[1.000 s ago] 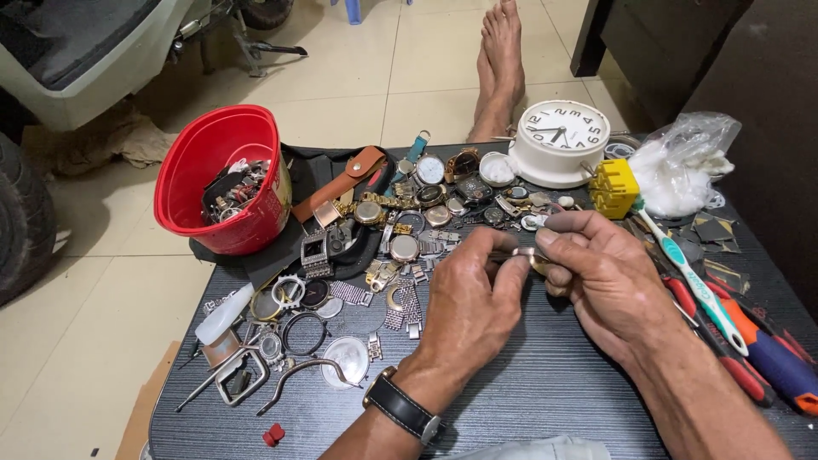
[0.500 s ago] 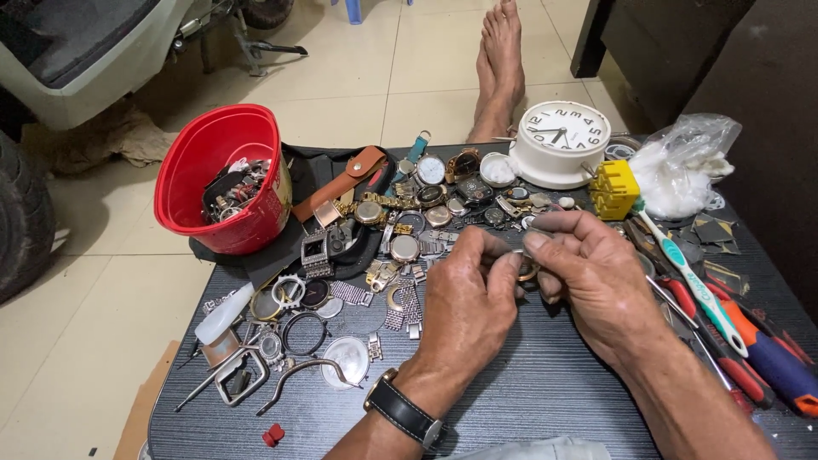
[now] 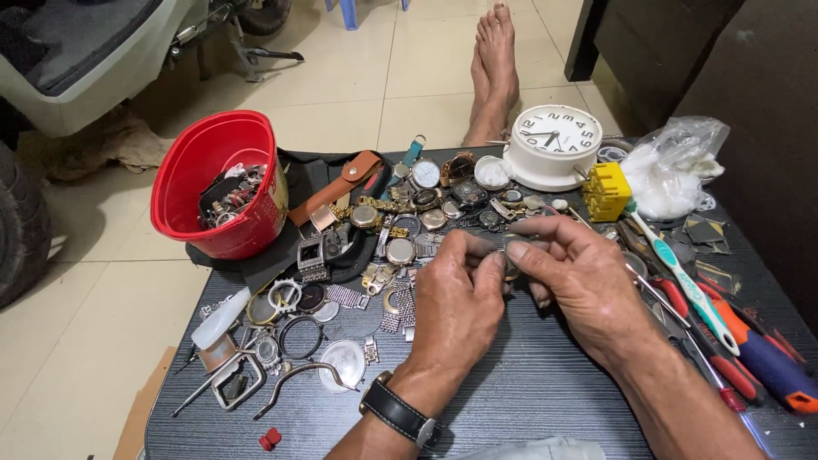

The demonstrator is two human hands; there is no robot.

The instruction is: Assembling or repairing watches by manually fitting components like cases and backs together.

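Hands closing in on one tiny watch part

Since a second ago, left hand (image 3: 456, 298) and right hand (image 3: 579, 281) pull tighter together, both pinching a small round watch part (image 3: 509, 262) just above the counter (image 3: 528, 400), pile of watches (image 3: 409, 204) just beyond.

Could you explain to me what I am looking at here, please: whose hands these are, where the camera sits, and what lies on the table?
There is no machine here: a person works with bare hands, and the one camera sits on their head, looking down. The left hand, with a black wristwatch on its wrist, and the right hand meet over a dark table. Between their fingertips they pinch a small round metal part; it is mostly hidden, so I cannot tell exactly what it is. Beyond the hands lies a heap of watches and parts. To the left stands a red tub with more parts, at the back a white clock, a yellow block and a plastic bag. On the right lie a toothbrush and screwdrivers. The person's bare feet rest on the tiled floor.
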